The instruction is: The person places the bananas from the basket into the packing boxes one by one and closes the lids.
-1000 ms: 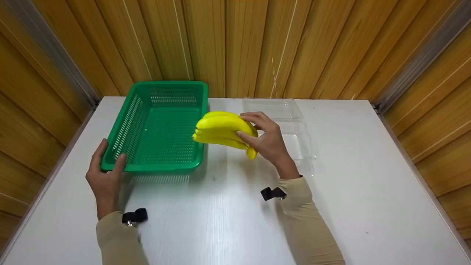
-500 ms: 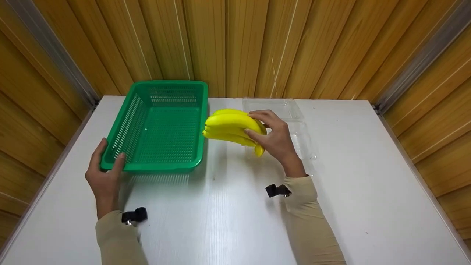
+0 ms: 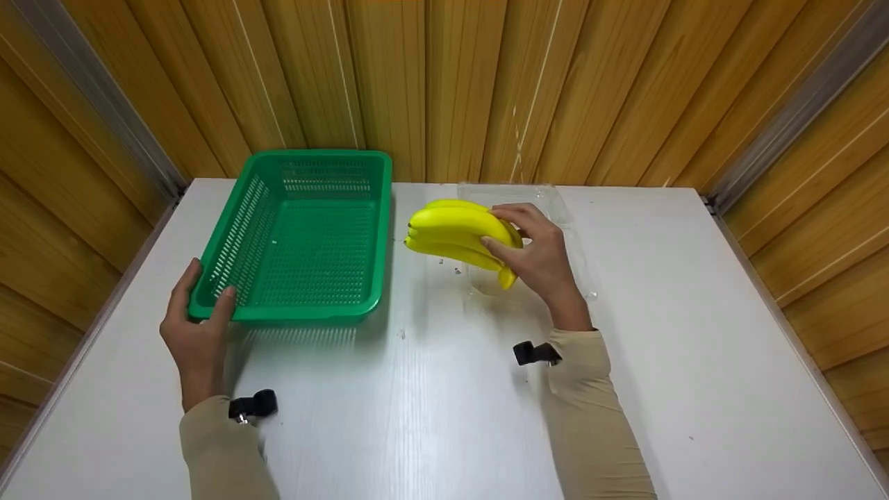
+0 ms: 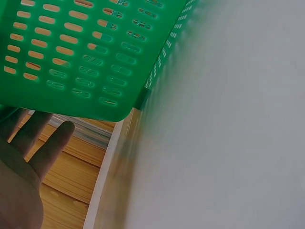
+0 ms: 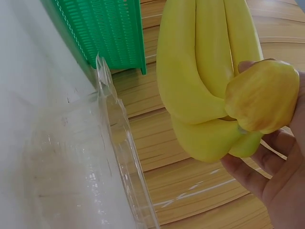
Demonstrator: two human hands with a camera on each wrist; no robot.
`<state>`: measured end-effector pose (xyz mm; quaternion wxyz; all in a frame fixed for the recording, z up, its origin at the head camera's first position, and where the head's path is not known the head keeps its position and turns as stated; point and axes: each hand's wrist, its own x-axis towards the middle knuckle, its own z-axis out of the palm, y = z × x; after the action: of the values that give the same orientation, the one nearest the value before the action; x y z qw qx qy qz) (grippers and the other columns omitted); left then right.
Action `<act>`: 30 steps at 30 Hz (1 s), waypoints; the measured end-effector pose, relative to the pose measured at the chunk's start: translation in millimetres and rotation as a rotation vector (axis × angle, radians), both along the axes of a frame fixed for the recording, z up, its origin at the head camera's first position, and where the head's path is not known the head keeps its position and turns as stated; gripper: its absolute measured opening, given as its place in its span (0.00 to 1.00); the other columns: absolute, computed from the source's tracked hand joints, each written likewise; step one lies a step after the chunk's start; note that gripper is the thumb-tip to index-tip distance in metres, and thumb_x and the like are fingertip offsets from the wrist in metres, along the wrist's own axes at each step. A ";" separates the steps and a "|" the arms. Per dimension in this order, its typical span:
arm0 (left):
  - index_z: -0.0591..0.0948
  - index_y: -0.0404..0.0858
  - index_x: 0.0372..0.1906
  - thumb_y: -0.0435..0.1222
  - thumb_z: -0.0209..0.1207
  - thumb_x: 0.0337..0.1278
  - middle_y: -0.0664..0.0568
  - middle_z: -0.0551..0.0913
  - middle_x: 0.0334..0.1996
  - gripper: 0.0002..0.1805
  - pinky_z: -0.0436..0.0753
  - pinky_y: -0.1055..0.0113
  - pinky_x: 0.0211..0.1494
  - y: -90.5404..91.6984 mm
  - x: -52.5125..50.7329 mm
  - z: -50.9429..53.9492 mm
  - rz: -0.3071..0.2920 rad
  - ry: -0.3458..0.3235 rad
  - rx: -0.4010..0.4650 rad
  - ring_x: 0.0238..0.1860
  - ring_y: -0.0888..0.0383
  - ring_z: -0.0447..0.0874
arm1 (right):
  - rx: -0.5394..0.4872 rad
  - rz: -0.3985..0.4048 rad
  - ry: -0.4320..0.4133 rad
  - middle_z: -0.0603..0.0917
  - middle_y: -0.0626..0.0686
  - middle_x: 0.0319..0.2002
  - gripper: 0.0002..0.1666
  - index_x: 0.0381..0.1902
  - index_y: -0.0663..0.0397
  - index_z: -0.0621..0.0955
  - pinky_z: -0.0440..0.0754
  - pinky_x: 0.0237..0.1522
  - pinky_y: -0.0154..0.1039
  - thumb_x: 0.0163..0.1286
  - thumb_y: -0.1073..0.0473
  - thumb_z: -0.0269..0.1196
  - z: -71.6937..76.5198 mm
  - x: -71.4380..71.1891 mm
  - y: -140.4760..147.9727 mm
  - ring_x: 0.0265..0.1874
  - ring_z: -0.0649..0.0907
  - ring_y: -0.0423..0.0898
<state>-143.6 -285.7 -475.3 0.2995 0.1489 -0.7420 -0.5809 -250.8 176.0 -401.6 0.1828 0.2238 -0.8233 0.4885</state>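
Note:
A bunch of yellow bananas (image 3: 455, 228) hangs above the table, held by its stem end in my right hand (image 3: 540, 255). In the right wrist view, the bananas' cut stem (image 5: 262, 95) faces the camera, with fingers (image 5: 245, 174) curled behind it. Below the bunch lies a clear plastic clamshell box (image 3: 555, 208), partly hidden by the hand and fruit. My left hand (image 3: 196, 340) grips the near left corner of a green plastic basket (image 3: 298, 312), thumb over the rim. Nothing lies inside the basket except a tiny pale speck.
The white table (image 3: 410, 417) meets a wood-panelled wall (image 3: 458, 90) at the back, with more panels along both sides. The basket stands at the back left, left of the clear box. A black wrist camera (image 3: 533, 353) sits on each sleeve.
My right hand has carried the bananas rightward and slightly back, from beside the basket's right rim to over the clear box. The left hand has stayed on the basket corner.

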 end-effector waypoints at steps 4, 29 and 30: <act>0.71 0.49 0.80 0.39 0.66 0.72 0.57 0.71 0.78 0.35 0.72 0.67 0.74 -0.1 0.0 0.1 0.005 -0.006 -0.007 0.77 0.58 0.68 | 0.018 -0.014 -0.002 0.85 0.52 0.58 0.24 0.59 0.56 0.88 0.85 0.50 0.49 0.66 0.58 0.78 -0.3 -1.6 5.8 0.54 0.83 0.46; 0.72 0.46 0.79 0.38 0.67 0.71 0.56 0.72 0.77 0.35 0.71 0.68 0.74 -7.2 -5.5 -4.9 -0.004 0.031 0.016 0.76 0.58 0.68 | 0.036 -0.074 -0.063 0.84 0.52 0.59 0.24 0.59 0.56 0.88 0.83 0.51 0.49 0.66 0.58 0.78 -1.9 -4.6 32.5 0.55 0.82 0.48; 0.72 0.46 0.79 0.37 0.67 0.70 0.56 0.72 0.77 0.35 0.71 0.68 0.74 -7.3 -5.8 -5.0 -0.003 0.034 0.019 0.76 0.58 0.69 | 0.034 -0.076 -0.064 0.85 0.53 0.59 0.24 0.59 0.56 0.88 0.83 0.51 0.50 0.66 0.58 0.78 -2.2 -4.9 33.6 0.54 0.82 0.48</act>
<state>-149.4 -293.0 -480.3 0.3098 0.1407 -0.7317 -0.5907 -255.6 209.5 -403.9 0.1709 0.1795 -0.8448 0.4742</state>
